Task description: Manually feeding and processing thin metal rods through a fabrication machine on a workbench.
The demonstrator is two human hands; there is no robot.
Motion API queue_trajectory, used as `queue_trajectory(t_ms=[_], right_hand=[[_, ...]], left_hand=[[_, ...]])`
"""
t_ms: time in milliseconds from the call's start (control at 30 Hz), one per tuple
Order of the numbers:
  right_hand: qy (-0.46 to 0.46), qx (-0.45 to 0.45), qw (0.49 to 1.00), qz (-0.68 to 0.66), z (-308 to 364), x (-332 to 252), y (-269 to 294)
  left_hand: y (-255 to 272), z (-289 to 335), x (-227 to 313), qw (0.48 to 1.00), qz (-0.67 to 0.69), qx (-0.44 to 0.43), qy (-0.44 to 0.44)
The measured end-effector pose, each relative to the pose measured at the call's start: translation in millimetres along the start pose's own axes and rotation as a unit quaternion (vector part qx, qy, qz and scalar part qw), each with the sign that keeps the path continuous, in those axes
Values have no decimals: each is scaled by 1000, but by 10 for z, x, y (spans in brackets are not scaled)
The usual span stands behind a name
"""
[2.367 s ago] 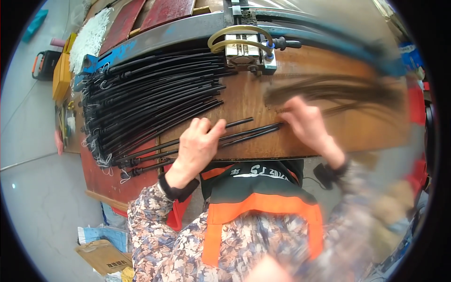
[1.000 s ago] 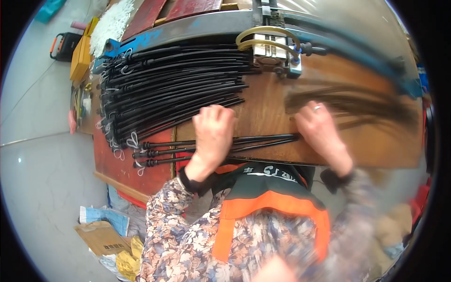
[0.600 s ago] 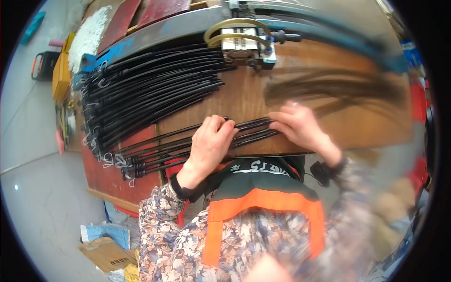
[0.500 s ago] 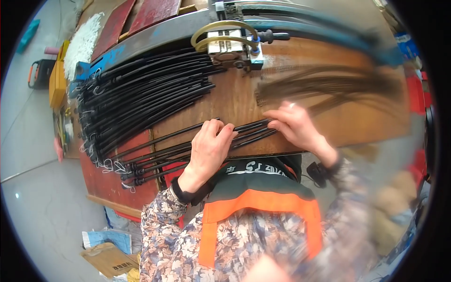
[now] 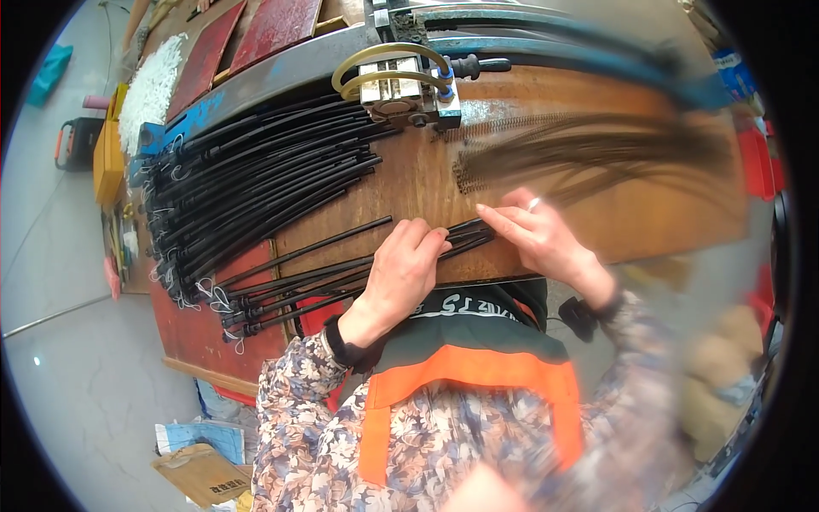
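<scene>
Several thin black rods point(image 5: 317, 279) with white string loops at their left ends lie across the near edge of the bench. My left hand point(image 5: 404, 263) is closed around them close to their right ends. At those ends, my right hand point(image 5: 546, 241) has its thumb and forefinger pinched together; a ring shows on one finger. Whether anything small sits between these fingertips is hidden. One single black rod point(image 5: 328, 241) lies just beyond my left hand, apart from the held group. Farther left spreads a large pile of similar black rods point(image 5: 264, 175).
A metal clamp device point(image 5: 399, 96) with yellowish hoses stands at the bench's far side. Right of it lies a bundle of long thin brown coil springs point(image 5: 589, 149), partly blurred. A white heap point(image 5: 152, 90) and dark red boards point(image 5: 277, 32) are at the far left.
My left hand has slid right along the rods, nearer their ends and my right hand. The single rod's tip now shows clear of my left hand. The view has shifted slightly.
</scene>
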State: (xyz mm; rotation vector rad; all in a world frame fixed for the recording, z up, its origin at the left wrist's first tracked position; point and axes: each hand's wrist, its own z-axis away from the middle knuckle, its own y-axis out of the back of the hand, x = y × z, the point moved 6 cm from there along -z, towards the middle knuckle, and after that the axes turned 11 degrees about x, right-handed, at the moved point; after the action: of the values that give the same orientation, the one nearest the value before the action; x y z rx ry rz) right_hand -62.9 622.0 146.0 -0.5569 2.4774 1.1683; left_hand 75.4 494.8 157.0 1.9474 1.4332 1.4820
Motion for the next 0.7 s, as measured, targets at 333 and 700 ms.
queue_trajectory(t_ms=[333, 700], right_hand=[[46, -149, 987, 46, -40, -71, -123], [-37, -51, 991, 119, -261, 357, -45]], left_hand=[[-58, 41, -46, 998, 6, -57, 35], [442, 128, -751, 969, -232, -7, 84]])
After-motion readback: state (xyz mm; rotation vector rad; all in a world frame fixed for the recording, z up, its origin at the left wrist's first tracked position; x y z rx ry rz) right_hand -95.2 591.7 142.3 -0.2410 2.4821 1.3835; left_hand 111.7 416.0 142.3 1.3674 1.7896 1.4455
